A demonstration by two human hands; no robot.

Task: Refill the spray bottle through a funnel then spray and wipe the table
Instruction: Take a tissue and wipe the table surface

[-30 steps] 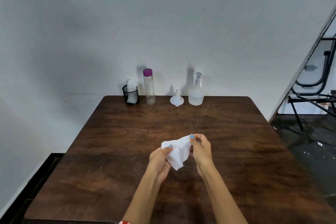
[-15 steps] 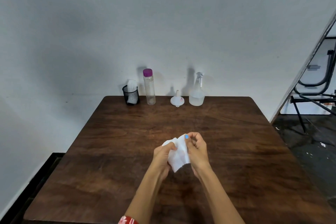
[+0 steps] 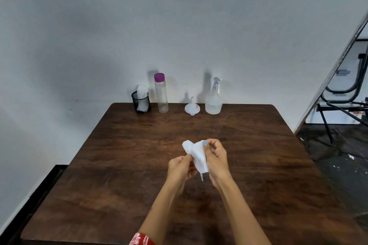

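Note:
A white wipe (image 3: 196,154) is bunched between both hands above the middle of the dark wooden table (image 3: 119,165). My left hand (image 3: 180,167) pinches its lower left side, my right hand (image 3: 216,157) grips its right side with the thumb on top. At the table's far edge stand a clear spray bottle (image 3: 214,98), a white funnel (image 3: 192,107) upside down to its left, and a tall clear bottle with a purple cap (image 3: 161,92).
A black mesh cup (image 3: 141,102) with white wipes in it stands at the far left of the row. A grey wall runs behind the table. A black metal chair frame (image 3: 342,103) stands on the dark floor to the right.
The wipe has been gathered from a spread sheet into a tighter bunch. My left hand has slid lower on it while my right hand has stayed near the top.

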